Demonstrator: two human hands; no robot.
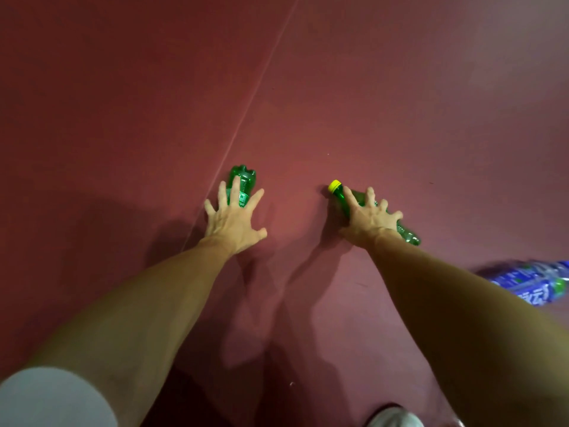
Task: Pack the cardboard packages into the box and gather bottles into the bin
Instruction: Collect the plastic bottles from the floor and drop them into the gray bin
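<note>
We found both bottles lying on their sides on the red floor (308,103), well apart. The left hand (234,220) lay splayed over the green bottle (244,177), the right hand (369,218) over the yellow-capped bottle (340,195) — fingers spread on both, neither yet curled round. We judged the bottles empty, light, thin-walled and apt to roll or crumple — best taken round the mid-body. Blue-labelled bottles (535,282) lay near the right forearm.

left bottle (244,177) and right bottle (408,234) lie apart on the floor (308,103)
</note>
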